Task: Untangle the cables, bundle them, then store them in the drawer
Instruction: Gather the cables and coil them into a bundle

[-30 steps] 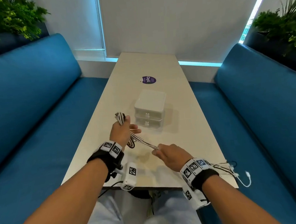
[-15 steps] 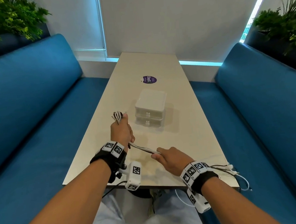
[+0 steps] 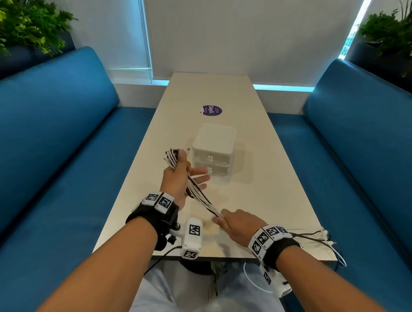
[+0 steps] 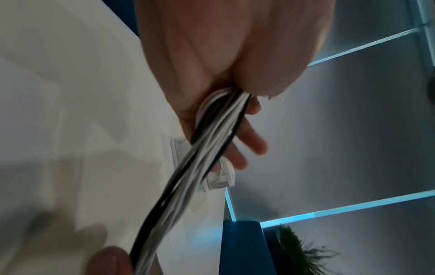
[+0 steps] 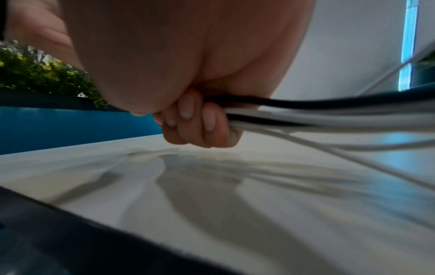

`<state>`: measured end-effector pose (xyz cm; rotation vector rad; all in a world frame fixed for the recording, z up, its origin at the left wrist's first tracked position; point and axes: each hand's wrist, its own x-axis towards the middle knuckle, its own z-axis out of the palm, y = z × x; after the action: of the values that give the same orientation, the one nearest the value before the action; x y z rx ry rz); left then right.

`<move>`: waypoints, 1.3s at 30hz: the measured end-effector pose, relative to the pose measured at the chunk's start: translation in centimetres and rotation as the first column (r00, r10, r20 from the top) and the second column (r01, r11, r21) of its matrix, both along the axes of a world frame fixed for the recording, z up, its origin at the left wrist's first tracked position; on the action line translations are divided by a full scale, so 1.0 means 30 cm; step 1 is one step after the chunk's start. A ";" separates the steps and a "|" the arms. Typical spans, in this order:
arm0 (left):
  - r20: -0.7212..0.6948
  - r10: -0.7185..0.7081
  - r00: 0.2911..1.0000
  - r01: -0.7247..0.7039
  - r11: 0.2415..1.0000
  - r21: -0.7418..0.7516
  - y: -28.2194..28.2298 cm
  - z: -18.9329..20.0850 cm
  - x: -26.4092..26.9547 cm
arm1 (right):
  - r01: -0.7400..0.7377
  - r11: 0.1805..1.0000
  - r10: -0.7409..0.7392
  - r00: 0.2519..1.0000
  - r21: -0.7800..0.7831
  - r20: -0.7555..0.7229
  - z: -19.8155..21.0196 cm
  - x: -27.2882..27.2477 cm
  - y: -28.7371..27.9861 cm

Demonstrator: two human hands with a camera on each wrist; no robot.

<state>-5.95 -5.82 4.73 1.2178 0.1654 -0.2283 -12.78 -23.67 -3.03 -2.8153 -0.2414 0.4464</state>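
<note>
cables (image 3: 198, 194) – light, limp, slick; grip mid-bundle | left hand (image 3: 177, 181) thumb pins loops, fingers straight | right hand (image 3: 239, 224) fisted on strands | drawer (image 3: 213, 152) closed

A long pale worktop (image 3: 259, 201) runs away from the person, between a blue upholstered bench (image 3: 36, 159) on the left and a second blue bench (image 3: 375, 152) on the right. A white plastic two-drawer box (image 3: 213, 150) stands on the worktop midway along. A round purple sticker (image 3: 210, 110) lies behind it. The left hand (image 3: 178, 181) is just left of the box; the right hand (image 3: 239, 224) is nearer the near edge. A bundle of white and black cables (image 3: 200, 196) spans between both hands, above the worktop. Loose cable ends (image 3: 316, 237) lie at the near right corner.
</note>
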 end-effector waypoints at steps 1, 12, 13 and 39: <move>-0.011 0.014 1.000 -0.014 0.999 -0.036 -0.010 0.007 -0.009 | 0.001 1.000 -0.001 1.000 0.004 -0.004 -0.001 0.000 0.002; -0.049 0.167 0.985 -0.166 0.986 0.015 -0.042 -0.004 -0.007 | -0.033 0.999 0.033 0.999 -0.004 -0.029 0.008 0.005 0.011; -0.057 0.133 0.990 -0.132 0.991 0.018 -0.039 -0.008 -0.006 | -0.033 0.999 0.032 0.999 -0.003 -0.029 0.007 0.003 0.009; -0.157 -0.764 0.626 0.280 0.032 0.960 -0.030 -0.196 -0.105 | -0.015 0.995 0.014 1.000 0.095 0.012 0.018 0.031 -0.112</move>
<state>-9.09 -6.71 -1.13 2.5611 -0.7513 -0.6085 -11.85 -27.03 -2.49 -2.7253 -0.2782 0.4105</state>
